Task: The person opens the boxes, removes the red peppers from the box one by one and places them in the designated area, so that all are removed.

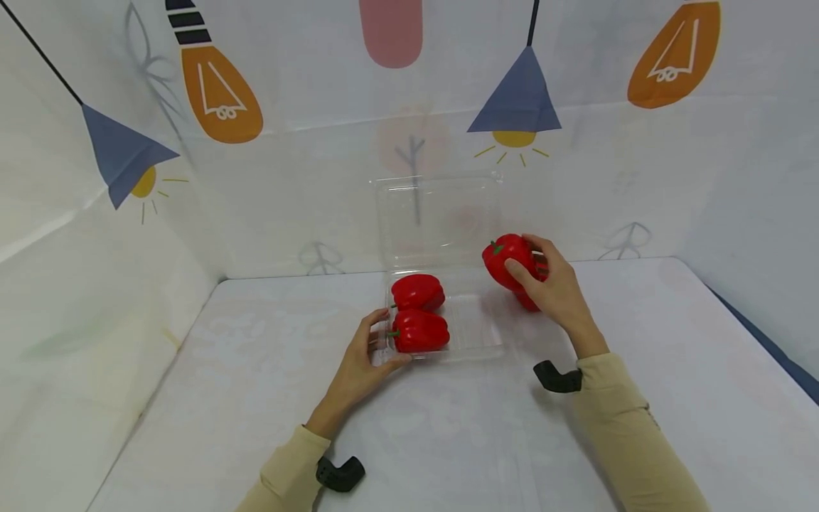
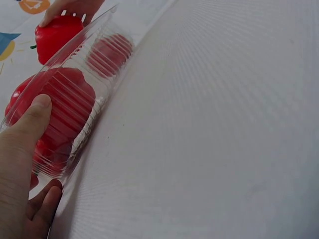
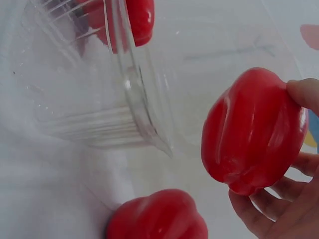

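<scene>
A clear plastic container [image 1: 473, 350] stands on the table with its lid raised at the back. Inside, along its left side, lie a rear red bell pepper [image 1: 418, 292] and a front red bell pepper [image 1: 421, 331]. My left hand [image 1: 350, 373] grips the container's front left corner, thumb on the front wall and fingers around the side. Held up right of the container is another red bell pepper [image 3: 254, 129], between the thumb and fingers of my right hand [image 1: 563, 293]. Beneath it, one more bell pepper [image 3: 158, 216] rests on the table, mostly hidden in the head view.
The transparent lid [image 1: 441, 220] leans upright near the back wall, which is covered by a printed sheet [image 1: 307, 178] with lamps and bulbs. A white table [image 1: 256, 398] spreads to both sides. Dark curved pieces [image 1: 558, 377] sit at both wrists.
</scene>
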### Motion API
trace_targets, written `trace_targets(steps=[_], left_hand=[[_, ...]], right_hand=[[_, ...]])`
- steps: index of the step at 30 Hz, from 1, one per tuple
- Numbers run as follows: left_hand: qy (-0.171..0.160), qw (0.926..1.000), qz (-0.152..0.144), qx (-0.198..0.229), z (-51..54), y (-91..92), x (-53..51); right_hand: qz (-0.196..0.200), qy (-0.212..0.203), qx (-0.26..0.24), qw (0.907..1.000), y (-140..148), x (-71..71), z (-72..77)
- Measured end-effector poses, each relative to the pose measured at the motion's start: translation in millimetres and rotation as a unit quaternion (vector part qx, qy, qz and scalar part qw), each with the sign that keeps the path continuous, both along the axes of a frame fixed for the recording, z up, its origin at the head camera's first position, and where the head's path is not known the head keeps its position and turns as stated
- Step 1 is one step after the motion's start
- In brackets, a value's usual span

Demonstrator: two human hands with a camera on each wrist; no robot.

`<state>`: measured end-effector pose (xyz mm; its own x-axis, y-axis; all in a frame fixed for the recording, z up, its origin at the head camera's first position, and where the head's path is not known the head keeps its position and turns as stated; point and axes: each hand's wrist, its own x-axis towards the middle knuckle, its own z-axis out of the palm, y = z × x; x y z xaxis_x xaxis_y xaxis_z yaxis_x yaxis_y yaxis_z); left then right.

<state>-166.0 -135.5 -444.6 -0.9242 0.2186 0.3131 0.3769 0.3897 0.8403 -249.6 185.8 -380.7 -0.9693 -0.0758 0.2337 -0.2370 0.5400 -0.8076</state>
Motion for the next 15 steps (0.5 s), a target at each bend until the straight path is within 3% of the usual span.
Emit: trace_targets(steps=[6,15], left_hand=[[-0.002,1.0000,0.001,0.003,0.8,0.1,1.2],[-0.006,1.0000,0.001,0.003,2.3,0.3,1.9]], right_hand=[[-0.009,-0.010,-0.006,0.9999,6.5,-0.8,1.1],[-0.011,0.009,-0.006,0.9999,12.2,-2.3,0.7]])
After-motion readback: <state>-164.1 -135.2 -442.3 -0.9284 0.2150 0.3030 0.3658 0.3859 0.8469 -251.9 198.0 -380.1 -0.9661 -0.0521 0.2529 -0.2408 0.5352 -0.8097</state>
